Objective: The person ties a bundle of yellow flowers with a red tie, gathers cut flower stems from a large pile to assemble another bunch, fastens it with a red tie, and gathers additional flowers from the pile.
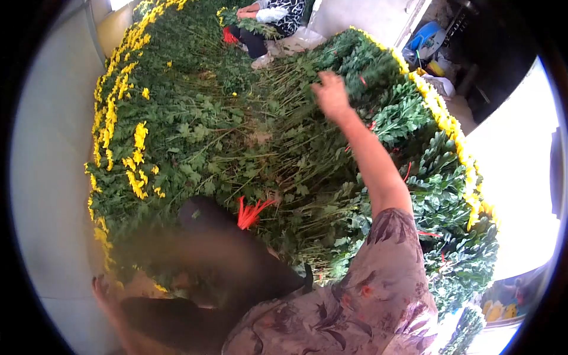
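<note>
My right hand [333, 96] is stretched out at the upper middle, over the leafy stems beside the tied green bunches [402, 121] on the right. Its fingers are apart and nothing shows in them. Low at the left edge, my left hand [104, 291] has its fingers spread, near the wall and the lower end of the yellow flowers [100, 239]. No object is visible in it. A bundle of red ties [251, 214] lies by my dark-clothed knee [204, 213]. Long green stems [278, 148] cover the floor between the two sides.
Another person [272, 21] sits at the top, holding green stems. A yellow flower edge [449, 124] runs along the right pile. Behind it are a blue round object [425, 36] and a bright opening. A pale wall [47, 160] stands on the left.
</note>
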### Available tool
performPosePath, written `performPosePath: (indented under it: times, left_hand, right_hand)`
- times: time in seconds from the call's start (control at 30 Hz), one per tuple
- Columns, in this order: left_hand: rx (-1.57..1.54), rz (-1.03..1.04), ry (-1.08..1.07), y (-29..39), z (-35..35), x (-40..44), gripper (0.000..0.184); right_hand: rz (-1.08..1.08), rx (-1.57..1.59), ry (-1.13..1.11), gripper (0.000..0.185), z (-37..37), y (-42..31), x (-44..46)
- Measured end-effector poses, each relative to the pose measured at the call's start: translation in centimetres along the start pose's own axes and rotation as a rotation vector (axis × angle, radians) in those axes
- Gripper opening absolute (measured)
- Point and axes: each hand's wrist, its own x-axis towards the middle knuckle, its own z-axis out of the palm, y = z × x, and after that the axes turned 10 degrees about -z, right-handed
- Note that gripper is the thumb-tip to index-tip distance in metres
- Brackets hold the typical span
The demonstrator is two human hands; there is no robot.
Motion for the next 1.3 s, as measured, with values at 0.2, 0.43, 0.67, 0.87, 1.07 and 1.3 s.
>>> performPosePath:
  times: [0.2,0.43,0.67,0.87,1.07,1.3]
  left_hand:
    - [-0.331,-0.083,-0.268,1.3,3.8,1.4,0.057]
    - [0.209,-0.26,0.006,-0.5,3.2,1.8,0.043]
    - [-0.536,-0.608,0.459,-1.2,-3.1,0.5,0.044]
    - [-0.65,-0.648,0.346,-1.2,-2.2,1.5,0.042]
    - [-0.664,-1.03,0.263,-5.4,2.2,2.2,0.066]
    - [-0.76,-1.204,-0.29,-3.1,5.8,1.2,0.082]
  right_hand:
    - [-0.412,0.604,-0.092,0.038,-4.4,-21.7,3.3]
    - [-0.916,0.922,-0.089,0.035,-14.0,-38.7,8.4]
    - [-0.94,0.944,-0.644,0.056,-4.8,-59.5,2.6]
    - [-0.71,0.705,-0.663,0.095,0.2,-66.1,-5.5]
    - [-0.691,1.11,-0.365,0.044,1.1,-63.6,-4.6]
    - [-0.691,1.443,-0.299,0.026,-0.8,-59.0,-2.1]
